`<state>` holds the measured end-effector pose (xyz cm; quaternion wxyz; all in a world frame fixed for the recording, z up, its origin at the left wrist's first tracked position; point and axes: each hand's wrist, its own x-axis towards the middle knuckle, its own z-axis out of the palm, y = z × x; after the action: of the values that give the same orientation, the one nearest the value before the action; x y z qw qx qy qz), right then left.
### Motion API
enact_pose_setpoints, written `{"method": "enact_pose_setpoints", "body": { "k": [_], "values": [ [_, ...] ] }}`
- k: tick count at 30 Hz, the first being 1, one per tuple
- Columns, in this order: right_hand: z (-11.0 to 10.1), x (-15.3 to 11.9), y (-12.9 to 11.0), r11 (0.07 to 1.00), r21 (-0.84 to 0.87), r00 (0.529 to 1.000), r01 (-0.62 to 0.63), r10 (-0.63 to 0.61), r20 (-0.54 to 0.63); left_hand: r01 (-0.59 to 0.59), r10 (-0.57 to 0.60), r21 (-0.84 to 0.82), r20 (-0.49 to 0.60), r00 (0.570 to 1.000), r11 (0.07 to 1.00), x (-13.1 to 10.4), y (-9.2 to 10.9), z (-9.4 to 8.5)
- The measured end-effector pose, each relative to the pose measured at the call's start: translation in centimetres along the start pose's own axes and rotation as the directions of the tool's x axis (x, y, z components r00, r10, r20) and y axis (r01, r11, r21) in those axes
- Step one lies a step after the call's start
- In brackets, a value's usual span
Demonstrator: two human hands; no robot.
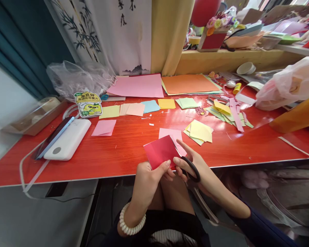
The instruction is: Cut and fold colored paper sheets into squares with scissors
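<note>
My left hand [154, 175] pinches the lower edge of a dark pink paper sheet [161, 151], held up just over the table's front edge. Black-handled scissors [194, 168] are in my right hand [192, 163], its thumb and fingers around the handles and the index finger stretched out. Their blades lie along the right edge of the paper; how far apart they are I cannot tell. Behind the paper, partly covered, rests a light pink sheet [173, 133]. A stack of yellow and green squares [201, 131] sits to the right.
Paper squares in several colours, such as blue [150, 106] and orange-yellow [166, 103], form a row farther back. Large pink [139, 85] and orange sheets [187, 84] lie behind. Scraps [235, 113] and a plastic bag [290, 84] occupy the right; a white power bank [68, 140] is left.
</note>
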<state>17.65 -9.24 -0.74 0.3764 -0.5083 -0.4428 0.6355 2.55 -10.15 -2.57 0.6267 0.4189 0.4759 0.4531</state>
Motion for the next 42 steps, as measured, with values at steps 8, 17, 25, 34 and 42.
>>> {"method": "enact_pose_setpoints", "body": {
  "k": [8, 17, 25, 34, 42],
  "values": [
    [0.0, -0.1, 0.2, 1.0, -0.026, 1.0, 0.004, -0.004, 0.003, 0.014, -0.014, 0.006, 0.0, 1.0, 1.0, -0.2, 0.1, 0.1],
    [0.0, -0.4, 0.1, 0.998, -0.009, 0.998, -0.055, 0.055, 0.013, 0.053, -0.053, 0.01, 0.0, 0.999, 0.999, -0.6, 0.0, 0.2],
    [-0.4, -0.8, 1.2, 0.997, -0.073, 1.0, -0.004, 0.006, 0.028, 0.099, -0.099, -0.026, -0.018, 0.995, 0.995, -1.1, -0.2, 0.6],
    [-0.7, -0.7, 1.6, 0.996, -0.086, 1.0, -0.004, 0.006, 0.021, 0.135, -0.136, -0.046, -0.017, 0.991, 0.99, -1.2, -0.4, 0.5],
    [-0.9, -0.7, 1.4, 0.993, -0.115, 1.0, -0.009, 0.012, 0.027, 0.17, -0.171, -0.067, -0.01, 0.985, 0.983, -1.1, -0.3, 0.5]
  ]
}}
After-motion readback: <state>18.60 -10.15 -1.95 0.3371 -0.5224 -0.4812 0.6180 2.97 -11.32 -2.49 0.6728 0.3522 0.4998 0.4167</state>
